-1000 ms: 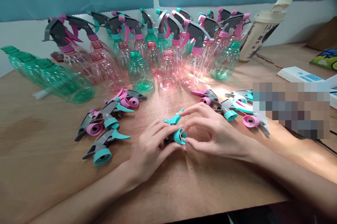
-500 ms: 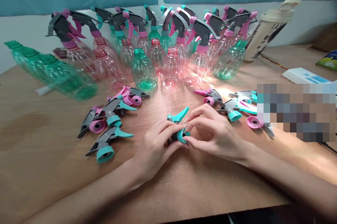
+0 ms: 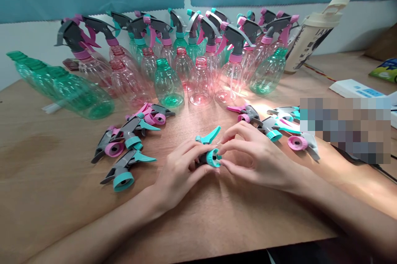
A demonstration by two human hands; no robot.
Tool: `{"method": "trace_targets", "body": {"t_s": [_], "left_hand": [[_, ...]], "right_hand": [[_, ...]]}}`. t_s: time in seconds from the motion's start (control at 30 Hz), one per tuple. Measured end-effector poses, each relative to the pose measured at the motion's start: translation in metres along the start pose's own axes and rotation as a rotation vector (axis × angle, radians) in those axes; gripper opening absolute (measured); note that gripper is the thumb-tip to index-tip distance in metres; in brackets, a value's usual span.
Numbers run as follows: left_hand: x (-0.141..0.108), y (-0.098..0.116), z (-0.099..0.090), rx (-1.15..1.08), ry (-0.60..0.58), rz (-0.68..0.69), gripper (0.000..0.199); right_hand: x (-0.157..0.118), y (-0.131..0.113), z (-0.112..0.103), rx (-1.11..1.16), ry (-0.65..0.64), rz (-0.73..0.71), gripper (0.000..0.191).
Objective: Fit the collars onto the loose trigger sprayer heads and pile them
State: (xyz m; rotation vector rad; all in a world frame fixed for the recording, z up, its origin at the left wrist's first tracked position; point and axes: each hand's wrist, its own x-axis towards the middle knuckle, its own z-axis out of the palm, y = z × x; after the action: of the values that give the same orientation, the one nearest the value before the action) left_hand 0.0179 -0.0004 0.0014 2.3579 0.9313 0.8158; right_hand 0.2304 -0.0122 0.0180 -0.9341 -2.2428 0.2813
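Note:
My left hand (image 3: 182, 169) is wrapped round a grey and teal spray head (image 3: 213, 158) near the middle of the table, its teal collar turned to the right and its teal trigger sticking up. Close against that collar, the fingers of my right hand (image 3: 257, 156) are bent into a pinch; what lies between the fingertips is too small to make out. Left of my hands lie several loose spray heads, the nearest one with a teal collar (image 3: 123, 181). More lie on the right, one with a pink collar (image 3: 297, 143).
Several pink and green bottles stand behind, such as a green bottle (image 3: 169, 86), many topped with spray heads. Green bottles (image 3: 83, 94) lean at the left. A cream tumbler (image 3: 310, 41) and a white box (image 3: 356, 89) are at the right. Part of the right side is pixelated.
My right fingertips have shifted slightly off the teal collar, which shows more fully now. The whole view has moved a little. My left hand still holds the spray head.

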Motion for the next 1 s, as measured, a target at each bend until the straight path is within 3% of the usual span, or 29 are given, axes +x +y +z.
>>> {"method": "trace_targets", "body": {"t_s": [0.23, 0.5, 0.8, 1.0], "left_hand": [[-0.001, 0.001, 0.001, 0.019, 0.035, 0.046, 0.029], [0.003, 0.001, 0.000, -0.033, -0.019, 0.043, 0.029], [0.001, -0.003, -0.003, 0.003, -0.009, 0.073, 0.038], [0.001, -0.005, -0.002, 0.030, 0.017, 0.082, 0.038]], "right_hand": [[-0.001, 0.000, 0.004, 0.001, -0.001, 0.014, 0.012], [-0.002, -0.005, 0.015, 0.046, 0.139, 0.092, 0.004], [-0.001, 0.001, 0.000, 0.076, 0.014, 0.062, 0.006], [-0.002, 0.000, 0.007, 0.016, 0.087, 0.036, 0.004]]}}
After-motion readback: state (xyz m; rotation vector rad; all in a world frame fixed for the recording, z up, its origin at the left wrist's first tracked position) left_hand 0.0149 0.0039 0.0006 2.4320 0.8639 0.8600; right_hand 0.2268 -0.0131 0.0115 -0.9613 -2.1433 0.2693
